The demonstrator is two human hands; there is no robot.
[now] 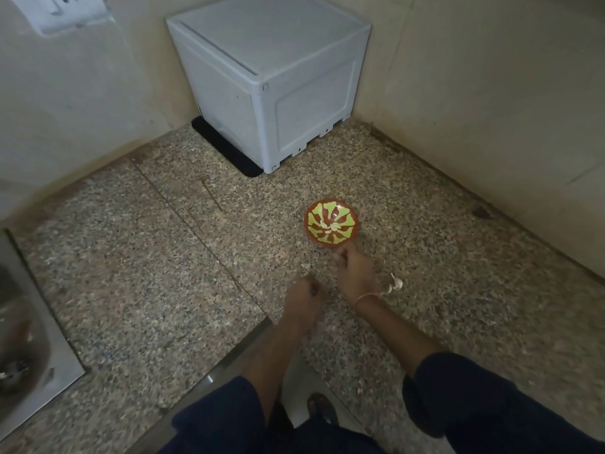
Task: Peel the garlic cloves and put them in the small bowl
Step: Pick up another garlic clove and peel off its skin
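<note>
Your right hand (355, 273) is hanging over the counter (163, 257), just in front of the bowl (347, 214). Its fingers (342, 254) are curling in tight, close to the bowl's near rim. The picture is blurring there, so I cannot tell if they are pinching anything. A thin thread (366, 298) is going round that wrist.

Your left hand (302, 301) is hanging a little lower and to the left, near the right hand but not touching it. Its fingers are curling in too, and I cannot tell if they are holding anything.

Just to the right of your right wrist, some garlic (395, 284) is lying on the counter with its white skin on.

The bowl is sitting flat on the counter, red with green shapes inside. A few peeled cloves (330, 227) are lying in the middle of it.

Farther back, a big white box (268, 83) is standing in the corner where the two walls are meeting. It is sitting on a black mat (226, 149). A steel sink (23, 322) is showing at the far left edge. Your dark blue sleeves (474, 404) are filling the bottom of the view.
</note>
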